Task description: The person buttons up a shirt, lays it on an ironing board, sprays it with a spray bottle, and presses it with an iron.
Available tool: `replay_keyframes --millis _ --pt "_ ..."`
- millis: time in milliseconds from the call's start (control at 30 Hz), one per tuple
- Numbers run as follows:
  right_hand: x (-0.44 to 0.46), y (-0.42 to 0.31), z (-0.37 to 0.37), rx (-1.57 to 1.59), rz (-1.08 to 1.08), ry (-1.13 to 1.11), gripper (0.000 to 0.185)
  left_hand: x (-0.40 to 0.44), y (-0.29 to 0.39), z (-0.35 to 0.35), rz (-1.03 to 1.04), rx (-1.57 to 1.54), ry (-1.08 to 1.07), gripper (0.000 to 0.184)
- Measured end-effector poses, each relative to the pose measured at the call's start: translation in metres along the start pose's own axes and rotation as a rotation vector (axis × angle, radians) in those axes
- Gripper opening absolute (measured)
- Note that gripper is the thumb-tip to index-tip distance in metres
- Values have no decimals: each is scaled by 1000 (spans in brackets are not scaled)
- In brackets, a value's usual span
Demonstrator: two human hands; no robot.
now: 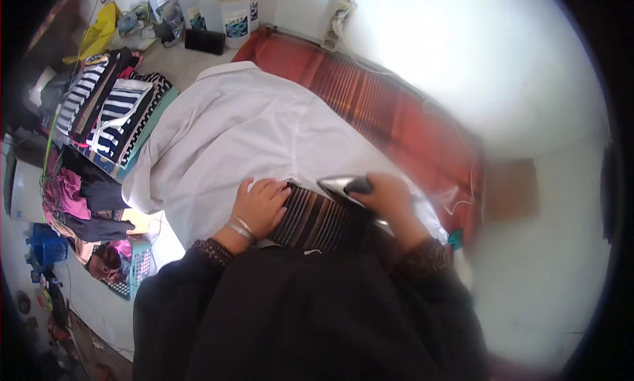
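Observation:
A white garment with long sleeves, apparently a shirt [231, 133], lies spread over a red and brown striped cloth [422, 126]. My right hand [389, 199] is wrapped round the dark handle of an iron [343, 186]. The iron is on the strip of white fabric at the right, its tip pointing left. My left hand [259, 206] rests on the shirt near its inner edge, fingers spread and slightly bent. Between my hands shows a dark striped part of the cloth. The iron's rear is partly hidden behind my right hand.
Folded striped clothes [119, 113] are stacked at the left, with a teal basket [140, 265] of clothes below. Large plastic bottles [234, 17] and a black box [205, 42] stand at the back. A power strip [339, 24] with a cord hangs by the wall.

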State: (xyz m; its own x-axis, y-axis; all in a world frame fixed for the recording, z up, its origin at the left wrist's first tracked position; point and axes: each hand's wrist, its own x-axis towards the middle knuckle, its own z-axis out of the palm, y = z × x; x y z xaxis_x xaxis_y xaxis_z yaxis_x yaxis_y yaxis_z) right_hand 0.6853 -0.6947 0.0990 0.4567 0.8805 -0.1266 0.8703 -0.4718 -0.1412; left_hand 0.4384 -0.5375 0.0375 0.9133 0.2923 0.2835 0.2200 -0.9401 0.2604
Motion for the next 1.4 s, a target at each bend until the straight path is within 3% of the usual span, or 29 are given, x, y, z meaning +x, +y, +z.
replay_keyframes --millis 133,200,300,400,567,667,800,967,1200,1400 --pt "42 -27 4 -10 -56 4 42 5 -16 21 -70 93 46 32" --pt "54 -33 2 -46 -205 -6 41 6 -25 27 -95 144 74 30" --pt "44 -24 -8 -78 -191 -90 41 3 -32 27 -95 187 73 28" --pt "33 -2 -8 -153 -185 -104 39 4 -33 26 -147 136 152 25" --pt "46 -23 -4 -138 -208 -59 40 7 -42 27 -217 -46 62 18" --pt "60 -37 -1 -83 -267 -49 40 6 -54 39 -164 -104 178 16" --pt "62 -39 -6 -63 -243 -123 40 4 -53 39 -206 -72 145 12" --pt "70 -42 4 -18 -300 -50 41 8 -52 34 -172 -114 212 10" --pt "67 -47 0 -20 -245 -136 43 6 -54 35 -207 -137 211 8" --pt "16 7 -7 -58 0 -179 44 7 -56 35 -230 -159 210 8"
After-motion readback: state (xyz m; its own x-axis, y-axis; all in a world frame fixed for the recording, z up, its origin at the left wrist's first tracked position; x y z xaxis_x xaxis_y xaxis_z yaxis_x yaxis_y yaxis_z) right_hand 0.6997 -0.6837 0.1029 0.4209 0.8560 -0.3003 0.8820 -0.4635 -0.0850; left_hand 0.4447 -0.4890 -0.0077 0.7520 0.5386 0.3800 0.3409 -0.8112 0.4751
